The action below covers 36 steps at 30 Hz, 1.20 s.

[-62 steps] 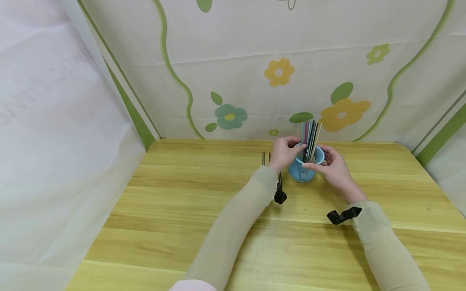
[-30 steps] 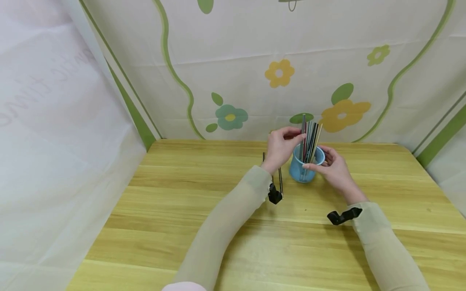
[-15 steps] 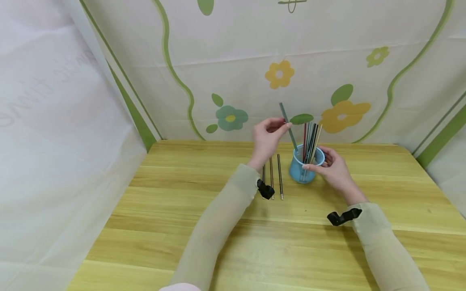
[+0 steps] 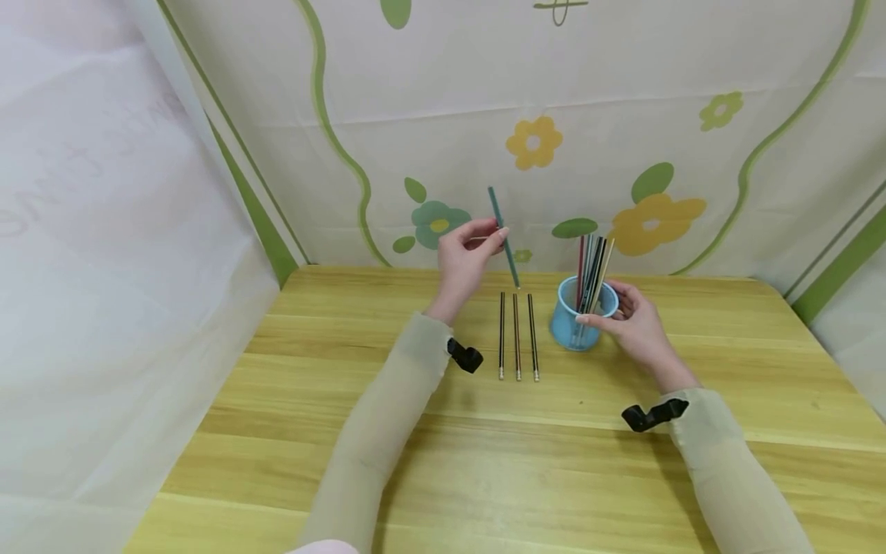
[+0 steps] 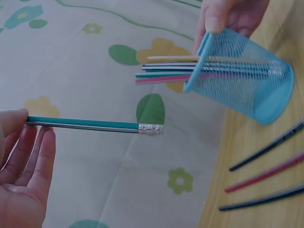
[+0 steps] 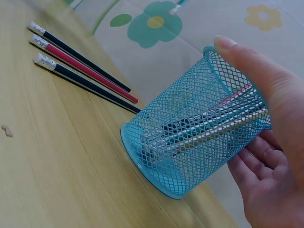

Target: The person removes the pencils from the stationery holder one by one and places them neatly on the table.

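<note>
My left hand [image 4: 465,258] pinches a green pencil [image 4: 504,238] near its upper part, holding it above the table with its eraser end down. In the left wrist view the silver eraser band of that pencil [image 5: 95,124] points away from the fingers. My right hand [image 4: 640,323] grips the rim and side of a blue mesh pencil cup [image 4: 564,323], which stands upright. Several pencils [image 6: 209,126] lean inside the cup. Between the hands, three pencils lie side by side on the table: a black one [image 4: 501,335], a red one [image 6: 80,66] and another black one [image 4: 532,335].
The wooden table [image 4: 291,400] reaches back to a white curtain [image 4: 429,100] printed with flowers. Another white cloth [image 4: 124,269] hangs along the left side. A small speck [image 6: 6,130] lies on the table in the right wrist view.
My left hand has drawn the green pencil up out of the cup and carried it left, over the far ends of the lying pencils. The right hand stays on the cup.
</note>
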Tool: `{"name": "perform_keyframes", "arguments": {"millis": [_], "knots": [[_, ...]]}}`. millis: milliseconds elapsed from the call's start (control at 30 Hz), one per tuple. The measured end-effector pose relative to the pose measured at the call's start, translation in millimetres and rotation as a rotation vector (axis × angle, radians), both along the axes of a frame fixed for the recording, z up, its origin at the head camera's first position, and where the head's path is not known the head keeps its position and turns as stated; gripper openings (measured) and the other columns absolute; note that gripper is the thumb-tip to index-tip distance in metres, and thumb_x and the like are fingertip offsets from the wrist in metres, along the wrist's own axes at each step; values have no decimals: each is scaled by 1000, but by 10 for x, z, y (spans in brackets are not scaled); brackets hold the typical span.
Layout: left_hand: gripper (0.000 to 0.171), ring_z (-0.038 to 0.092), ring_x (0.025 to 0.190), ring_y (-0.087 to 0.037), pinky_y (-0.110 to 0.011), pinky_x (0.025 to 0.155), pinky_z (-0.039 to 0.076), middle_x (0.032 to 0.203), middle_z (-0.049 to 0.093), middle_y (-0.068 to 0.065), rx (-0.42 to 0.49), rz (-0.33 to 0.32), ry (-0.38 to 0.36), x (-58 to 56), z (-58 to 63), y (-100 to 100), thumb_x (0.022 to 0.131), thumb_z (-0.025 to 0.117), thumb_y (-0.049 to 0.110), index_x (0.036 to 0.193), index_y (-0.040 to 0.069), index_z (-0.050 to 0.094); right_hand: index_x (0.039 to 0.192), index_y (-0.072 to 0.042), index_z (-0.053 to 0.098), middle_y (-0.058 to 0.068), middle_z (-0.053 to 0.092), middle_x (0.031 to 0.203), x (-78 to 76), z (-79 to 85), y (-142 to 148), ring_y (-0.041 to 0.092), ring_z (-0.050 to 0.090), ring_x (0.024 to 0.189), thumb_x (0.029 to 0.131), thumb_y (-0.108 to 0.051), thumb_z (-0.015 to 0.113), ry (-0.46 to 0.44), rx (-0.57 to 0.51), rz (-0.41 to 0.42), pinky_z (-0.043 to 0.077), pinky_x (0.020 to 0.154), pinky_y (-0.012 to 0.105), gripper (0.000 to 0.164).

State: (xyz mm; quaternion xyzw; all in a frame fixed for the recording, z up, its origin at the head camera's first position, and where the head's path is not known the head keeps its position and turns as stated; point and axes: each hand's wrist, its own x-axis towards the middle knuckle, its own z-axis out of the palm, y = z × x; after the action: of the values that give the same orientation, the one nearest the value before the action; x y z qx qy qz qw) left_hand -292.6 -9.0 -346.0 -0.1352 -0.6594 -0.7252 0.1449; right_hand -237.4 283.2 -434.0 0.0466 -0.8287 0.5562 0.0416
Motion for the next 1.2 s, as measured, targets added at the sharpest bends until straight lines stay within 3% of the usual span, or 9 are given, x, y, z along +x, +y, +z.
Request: {"name": "perform_keyframes", "arguments": {"millis": [267, 433, 667, 900, 1200], "knots": [[23, 71, 85, -19, -33, 76, 61, 100, 74, -2, -158, 30, -59, 62, -229, -306, 93, 79, 19, 112, 7, 77, 154, -3, 36, 19, 47, 147, -4, 22, -9, 36, 47, 133, 87, -25, 86, -9, -14, 1, 45, 98, 14, 86], [26, 71, 85, -20, -39, 80, 62, 102, 73, -4, -210, 4, -93, 103, -365, -411, 93, 78, 18, 114, 3, 76, 155, -2, 34, 21, 46, 148, -4, 19, 6, 38, 45, 134, 88, -22, 85, -8, -19, 13, 45, 98, 13, 87], [25, 74, 83, -26, -38, 77, 62, 99, 72, -9, -198, -39, -179, 134, -515, -439, 92, 79, 12, 115, 2, 75, 155, -4, 35, 19, 46, 149, -9, 32, 5, 35, 45, 135, 87, -24, 85, -20, -12, -2, 44, 104, 20, 87], [29, 74, 81, -25, -34, 74, 62, 99, 74, -13, -211, -114, -330, 124, -674, -414, 92, 78, 6, 120, 0, 73, 154, -3, 36, 20, 46, 149, -8, 46, 2, 36, 46, 134, 87, -25, 86, -19, -14, -4, 45, 105, 23, 86], [29, 73, 79, -25, -42, 81, 61, 100, 74, -17, -193, -150, -497, 74, -875, -363, 92, 75, 0, 120, -5, 71, 153, -2, 37, 21, 47, 147, -9, 32, 7, 36, 47, 133, 86, -28, 86, -1, 3, -4, 46, 98, 14, 87]]}}
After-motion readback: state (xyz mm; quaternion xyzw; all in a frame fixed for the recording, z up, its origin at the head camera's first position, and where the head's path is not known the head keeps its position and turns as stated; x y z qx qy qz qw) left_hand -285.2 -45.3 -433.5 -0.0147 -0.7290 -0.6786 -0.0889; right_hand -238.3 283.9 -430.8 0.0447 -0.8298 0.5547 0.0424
